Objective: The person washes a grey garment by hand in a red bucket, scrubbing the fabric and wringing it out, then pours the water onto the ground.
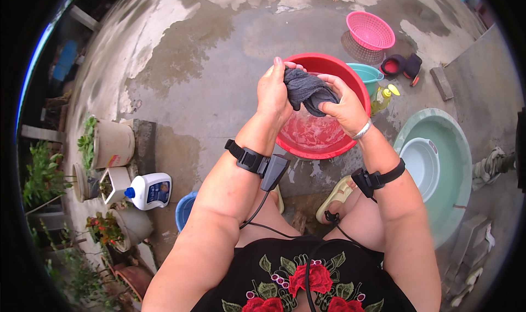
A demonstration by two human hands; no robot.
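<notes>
A dark grey cloth (306,86), bunched and wet-looking, is held between both hands above a red plastic basin (324,61). My left hand (274,88) grips its left end, thumb pointing up and fingers behind the cloth. At the right end, my right hand (344,104) pinches a folded edge between thumb and fingers; a silver bracelet sits at that wrist. Water with some suds lies in the basin below. Part of the basin is hidden behind my hands and the cloth.
Right of the basin stand a teal basin (363,68), a yellow pump bottle (382,100), a pink basket (370,30), dark shoes (393,64) and a large green tub (456,147) holding a pale basin (419,168). At left are a white detergent jug (152,192), a blue basin (185,209) and potted plants (113,143).
</notes>
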